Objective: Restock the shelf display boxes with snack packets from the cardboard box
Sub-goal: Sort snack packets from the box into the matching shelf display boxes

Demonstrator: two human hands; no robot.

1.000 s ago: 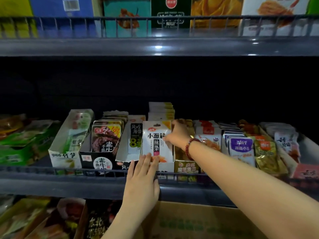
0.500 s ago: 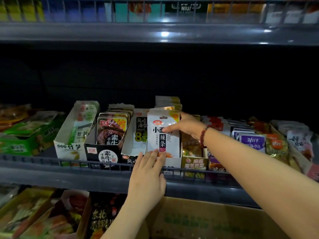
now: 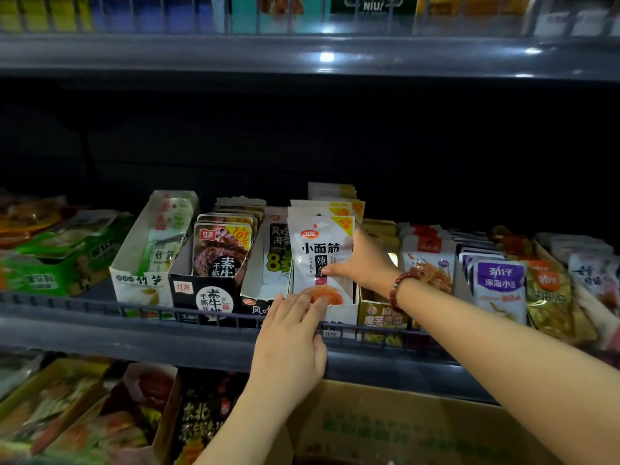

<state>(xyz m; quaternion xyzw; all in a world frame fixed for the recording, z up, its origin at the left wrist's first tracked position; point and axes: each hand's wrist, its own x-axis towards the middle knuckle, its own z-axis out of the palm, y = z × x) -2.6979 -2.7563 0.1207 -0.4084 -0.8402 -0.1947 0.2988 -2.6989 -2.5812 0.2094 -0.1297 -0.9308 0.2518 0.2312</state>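
Shelf [image 3: 134, 333]: grey metal, low wire rail along its near edge; holds a row of display boxes and loose packets from left to right.
Cardboard box [image 3: 419, 427]: brown, near, below the shelf edge at centre-right; faint green print, not readable.
White display box [image 3: 342, 313]: centre of the shelf, behind the rail; holds the white packets upright in a row running far.
Right hand [image 3: 362, 263]: reaches in from the right; thumb lies across the front of the foremost white packet, fingers go behind it and are hidden, so it pinches the packet at its right edge.
Left hand [image 3: 288, 344]: fingers straight and held together, tips resting on the front of the white display box and the packet's lower edge, palm over the rail.
White snack packet [image 3: 318, 253]: foremost in its box, upright; red logo, black writing 小面筋, yellow corner flash; just above the left fingertips, left of the right palm.
Black display box [image 3: 204, 293]: left of centre; reads 红派 and 素牛; its packets carry a yellow 10% flash.
Bamboo box [image 3: 141, 283]: white and green, further left; reads 竹笋.
Purple packets [image 3: 500, 283]: right of the right wrist; 劲仔 legible.
Bead bracelet [image 3: 399, 286]: dark red, on the right wrist.
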